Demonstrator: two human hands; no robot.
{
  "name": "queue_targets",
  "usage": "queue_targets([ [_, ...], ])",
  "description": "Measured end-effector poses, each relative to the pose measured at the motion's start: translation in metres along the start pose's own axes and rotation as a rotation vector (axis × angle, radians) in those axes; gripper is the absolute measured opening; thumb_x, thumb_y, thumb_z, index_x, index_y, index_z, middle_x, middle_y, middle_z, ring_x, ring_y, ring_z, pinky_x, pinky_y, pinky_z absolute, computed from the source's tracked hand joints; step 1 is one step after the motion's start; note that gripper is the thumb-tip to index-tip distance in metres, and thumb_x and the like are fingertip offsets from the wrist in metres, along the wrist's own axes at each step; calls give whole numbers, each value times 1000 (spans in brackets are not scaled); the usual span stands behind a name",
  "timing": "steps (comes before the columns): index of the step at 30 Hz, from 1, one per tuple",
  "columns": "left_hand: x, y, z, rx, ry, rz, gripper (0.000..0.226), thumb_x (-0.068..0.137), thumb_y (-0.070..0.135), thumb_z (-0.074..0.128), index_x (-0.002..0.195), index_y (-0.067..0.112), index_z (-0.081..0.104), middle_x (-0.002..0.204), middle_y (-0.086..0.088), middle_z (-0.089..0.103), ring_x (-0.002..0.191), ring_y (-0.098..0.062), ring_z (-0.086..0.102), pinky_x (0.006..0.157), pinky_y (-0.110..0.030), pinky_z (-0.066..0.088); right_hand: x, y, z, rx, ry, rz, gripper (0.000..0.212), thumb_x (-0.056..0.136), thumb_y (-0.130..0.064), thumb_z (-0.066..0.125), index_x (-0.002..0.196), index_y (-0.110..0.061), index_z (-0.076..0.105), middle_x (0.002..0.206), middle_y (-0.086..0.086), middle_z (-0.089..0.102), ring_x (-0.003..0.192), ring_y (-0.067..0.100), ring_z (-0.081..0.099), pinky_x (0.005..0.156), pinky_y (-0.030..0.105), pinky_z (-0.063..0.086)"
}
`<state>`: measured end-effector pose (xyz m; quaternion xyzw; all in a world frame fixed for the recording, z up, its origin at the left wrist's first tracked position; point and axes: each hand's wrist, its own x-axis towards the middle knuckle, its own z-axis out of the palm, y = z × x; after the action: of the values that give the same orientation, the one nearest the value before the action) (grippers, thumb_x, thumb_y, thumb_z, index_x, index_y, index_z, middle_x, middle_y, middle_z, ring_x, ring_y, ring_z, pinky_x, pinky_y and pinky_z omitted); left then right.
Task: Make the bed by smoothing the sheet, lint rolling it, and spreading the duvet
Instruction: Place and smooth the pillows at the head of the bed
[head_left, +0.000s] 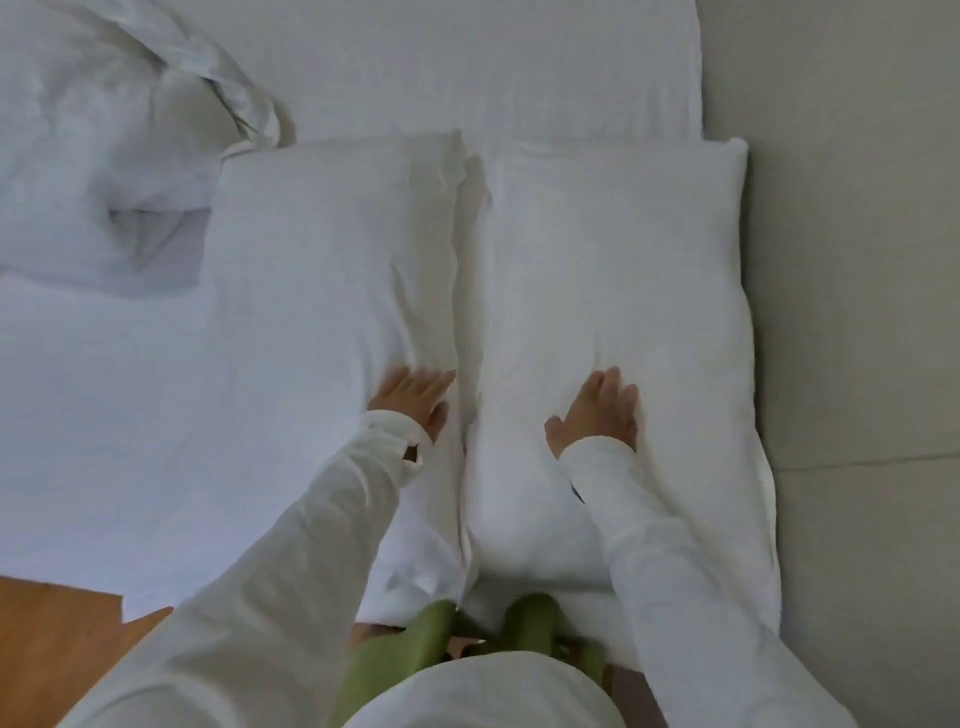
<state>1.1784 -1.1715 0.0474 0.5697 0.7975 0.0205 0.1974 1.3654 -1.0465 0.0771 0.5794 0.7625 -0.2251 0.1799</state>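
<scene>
The white fitted sheet (104, 415) lay flat over the bed, bare on my left side. The crumpled white duvet (104, 130) sat bunched at the far left corner of the sheet. Two plump white pillows lay side by side and touching: my left hand (413, 400) rested flat, fingers straight, on the left pillow (322, 260), and my right hand (597, 410) pressed flat, fingers spread, on the right pillow (613, 260). Both sleeves were white. A pale grey wall (857, 260) ran along my right; orange-brown wooden floor (52, 649) showed at lower left.
</scene>
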Motion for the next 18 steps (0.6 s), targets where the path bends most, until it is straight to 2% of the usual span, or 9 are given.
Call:
queue_targets([
  [1,-15,-25,-5,52,3,-11,57,88,33,25,132,11,54,128,-8,59,117,-28,58,109,-36,13,-6,-20,3,31,-34,-64,73,96,-34,47,154,-12,7,162,7,-8,148,32,-5,119,41,12],
  [2,-29,-47,-10,104,-37,-39,58,87,35,25,132,13,54,133,-6,56,122,-26,55,109,-37,12,-11,-44,10,108,-81,-129,73,96,-35,49,154,-14,10,162,8,-3,149,29,1,119,39,14],
  [4,-57,-84,-10,150,-93,-157,65,87,52,13,148,31,24,156,6,18,143,-14,19,113,-37,0,-23,-97,26,356,-228,-199,81,94,-39,56,155,-22,5,162,10,9,147,27,16,117,36,20],
  [6,-74,-118,-9,73,-26,-334,68,81,69,1,143,46,-13,151,17,-22,141,-4,-16,115,-37,-10,-32,-151,46,543,-336,-194,95,89,-49,60,153,-35,-7,160,11,16,143,28,27,115,37,25],
  [8,-83,-155,-8,-35,4,-499,74,78,80,11,138,51,-23,147,19,-32,140,-4,-24,115,-41,-12,-37,-201,63,564,-349,-142,106,79,-67,60,146,-49,-19,160,10,14,142,31,28,115,44,26],
  [10,-88,-191,-6,-218,9,-674,86,73,85,27,139,53,-19,150,19,-28,143,-8,-20,115,-45,-9,-32,-237,77,481,-308,-48,117,65,-80,60,141,-53,-26,160,13,11,143,36,25,115,52,23],
  [13,-96,-243,-5,-724,23,-901,115,51,89,54,143,52,-5,159,9,3,146,-20,11,118,-45,12,-14,-264,84,486,-232,89,133,49,-79,73,143,-47,-14,150,17,26,134,36,37,112,49,30],
  [15,-93,-264,-7,-1002,-2,-879,135,38,81,71,145,48,-3,157,3,19,141,-20,28,116,-37,23,-2,-266,81,519,-180,137,131,47,-70,81,144,-43,-3,147,16,30,131,34,41,110,46,33],
  [18,-72,-269,-20,-1068,12,-853,144,34,70,79,144,45,-11,156,-1,18,139,-18,30,115,-35,25,7,-253,74,537,-125,195,131,46,-70,81,144,-45,-2,148,14,31,130,33,42,109,47,34],
])
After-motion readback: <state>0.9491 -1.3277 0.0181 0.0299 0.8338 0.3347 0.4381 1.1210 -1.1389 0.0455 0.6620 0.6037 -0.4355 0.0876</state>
